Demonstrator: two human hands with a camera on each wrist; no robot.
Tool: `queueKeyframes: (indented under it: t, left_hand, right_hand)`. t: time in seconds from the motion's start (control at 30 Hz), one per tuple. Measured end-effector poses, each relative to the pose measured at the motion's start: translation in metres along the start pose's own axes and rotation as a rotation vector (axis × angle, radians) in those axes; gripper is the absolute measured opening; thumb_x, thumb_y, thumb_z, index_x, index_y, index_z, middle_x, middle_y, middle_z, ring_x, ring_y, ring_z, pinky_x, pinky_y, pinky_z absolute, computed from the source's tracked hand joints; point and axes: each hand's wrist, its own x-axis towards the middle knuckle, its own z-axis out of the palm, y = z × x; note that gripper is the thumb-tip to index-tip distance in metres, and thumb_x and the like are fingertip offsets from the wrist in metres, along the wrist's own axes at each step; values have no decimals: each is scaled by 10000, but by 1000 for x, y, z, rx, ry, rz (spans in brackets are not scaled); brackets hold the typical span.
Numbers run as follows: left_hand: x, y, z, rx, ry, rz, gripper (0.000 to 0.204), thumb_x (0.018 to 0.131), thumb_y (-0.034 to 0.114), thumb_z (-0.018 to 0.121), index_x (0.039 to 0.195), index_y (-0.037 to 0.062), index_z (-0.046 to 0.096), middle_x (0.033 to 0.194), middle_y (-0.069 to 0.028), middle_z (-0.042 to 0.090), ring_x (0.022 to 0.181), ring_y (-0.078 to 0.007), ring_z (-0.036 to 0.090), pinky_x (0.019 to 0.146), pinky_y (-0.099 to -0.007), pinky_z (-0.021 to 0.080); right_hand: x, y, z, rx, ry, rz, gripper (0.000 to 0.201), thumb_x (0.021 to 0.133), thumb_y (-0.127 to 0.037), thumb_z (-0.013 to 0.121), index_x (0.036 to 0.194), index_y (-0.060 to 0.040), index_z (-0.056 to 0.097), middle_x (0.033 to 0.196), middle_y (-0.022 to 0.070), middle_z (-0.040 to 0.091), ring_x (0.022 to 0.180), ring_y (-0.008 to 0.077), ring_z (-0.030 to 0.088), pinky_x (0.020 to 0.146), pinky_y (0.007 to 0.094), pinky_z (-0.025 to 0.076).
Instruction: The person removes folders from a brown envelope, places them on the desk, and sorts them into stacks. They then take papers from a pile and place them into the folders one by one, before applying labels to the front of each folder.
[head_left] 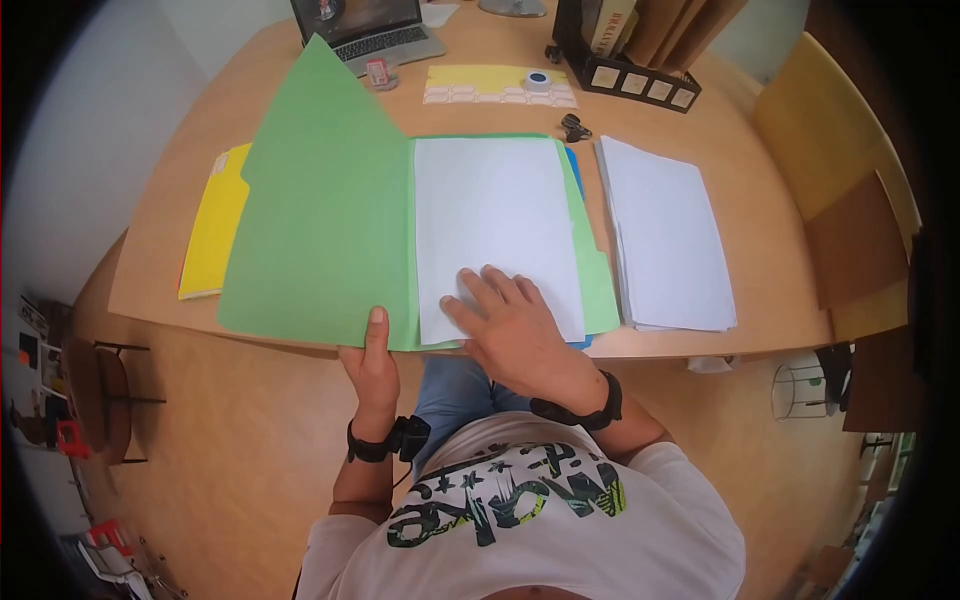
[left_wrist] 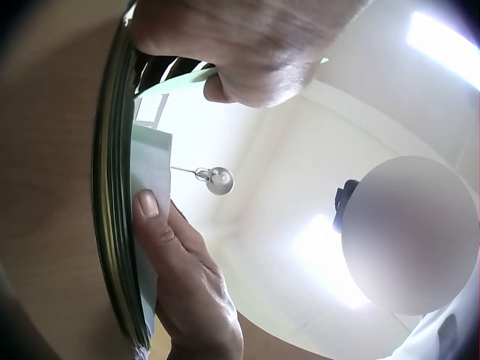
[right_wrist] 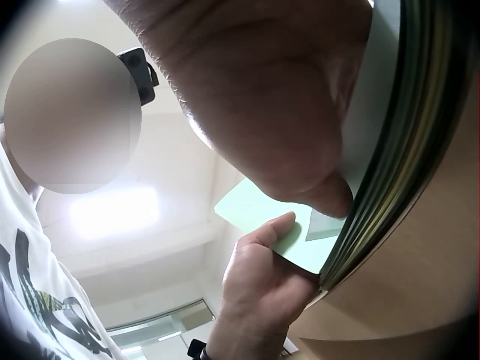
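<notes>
A green file folder point(head_left: 320, 200) lies spread near the table's front edge, its left cover raised at a slant. My left hand point(head_left: 373, 368) grips that cover at the bottom edge beside the fold, thumb on the inner face and the other fingers hidden behind it. On the folder's right half sits a white sheet of paper point(head_left: 490, 200). My right hand point(head_left: 520, 335) rests on the sheet's lower part with its fingers spread. Both wrist views show a thick stack of folders point(left_wrist: 112, 202) under the paper, seen edge-on.
To the right lies a pile of white paper point(head_left: 665, 240); a yellow folder point(head_left: 213, 230) shows at left. Behind are black clips point(head_left: 574, 128), a label sheet point(head_left: 455, 88) with a tape roll point(head_left: 538, 80) on it, a laptop point(head_left: 385, 40) and a black file holder point(head_left: 640, 85).
</notes>
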Motion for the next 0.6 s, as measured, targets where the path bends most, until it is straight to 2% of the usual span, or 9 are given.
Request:
queueKeyframes:
  t: [0.17,0.27,0.4,0.47,0.57,0.6]
  left_hand:
    - [0,-1,-1,165,-65,79,298,975,128,520,1196,-72,533,1143,-105,584,1037,-166,533,911,-305,418]
    - [0,2,-1,334,-157,78,311,961,111,533,1219,-63,520,1200,-122,558,1092,-186,515,945,-325,403]
    - [6,-4,-2,398,-205,119,314,979,131,500,1215,-76,516,1169,-138,573,1065,-209,530,930,-338,412]
    - [9,-11,-5,449,-219,183,313,988,136,472,1202,-90,509,1120,-157,590,1029,-232,550,905,-355,426]
    - [13,-12,-7,517,-194,251,326,997,153,449,1201,-94,509,1133,-172,584,1040,-256,550,917,-369,419]
    - [15,-12,-7,499,-213,253,326,996,150,443,1200,-96,509,1136,-177,582,1039,-265,550,917,-370,419]
  right_hand:
    - [-2,0,4,20,19,13,514,802,-253,700,1264,-99,536,1350,202,443,1223,410,429,979,537,367]
    - [-2,1,4,39,17,-6,529,798,-274,706,1265,-97,534,1351,202,443,1225,410,428,989,529,360]
    - [-4,5,-5,46,-1,-46,537,826,-348,676,1280,-102,530,1360,205,438,1231,416,424,1001,529,350]
    - [-11,16,-27,18,2,-113,545,849,-394,650,1293,-104,527,1343,206,462,1217,411,443,1000,520,357]
    - [2,59,-87,32,-117,-189,511,892,-422,599,1285,-99,550,1228,178,569,1123,356,539,956,455,420]
    - [20,73,-102,74,-116,-102,465,910,-388,583,1273,-97,563,1160,159,607,1059,331,576,913,426,450]
